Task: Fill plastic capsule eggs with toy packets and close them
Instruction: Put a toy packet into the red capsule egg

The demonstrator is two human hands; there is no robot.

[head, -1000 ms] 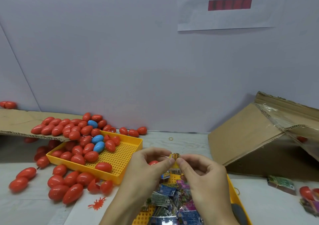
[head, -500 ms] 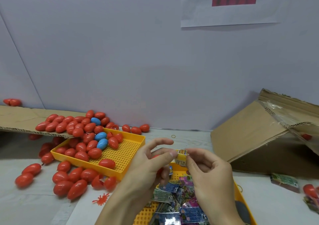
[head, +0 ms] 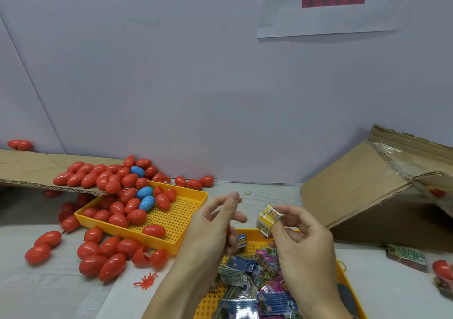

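Between the hands: a small folded yellow packet [head: 268, 219] is held up above the near tray.
Right hand [head: 297, 242]: its grip pinches the yellow packet between thumb and fingertips; the other fingers are curled.
Left hand [head: 210, 228]: thumb and forefinger are spread apart and touch nothing, apart from the packet; the lower fingers curl round something red [head: 228, 230] tucked in the palm, mostly hidden, so I cannot tell what part of an egg it is.
Near tray [head: 210, 304]: yellow and perforated, heaped with blue, purple and green toy packets [head: 247, 272], under both wrists.
Far tray [head: 176, 211]: yellow, to the left, holding red eggs [head: 136, 215] and two blue eggs [head: 147, 202] at its far end.
Cardboard flap [head: 29, 169]: overhangs the far tray's left corner, carrying more red eggs and one blue egg.
Worktop [head: 49, 287]: loose red eggs lie left of and in front of the far tray; a red toy bug [head: 145, 280] lies near the left forearm.
Right side: a tipped cardboard box [head: 362, 191], with a green packet [head: 407, 256] in front of it.
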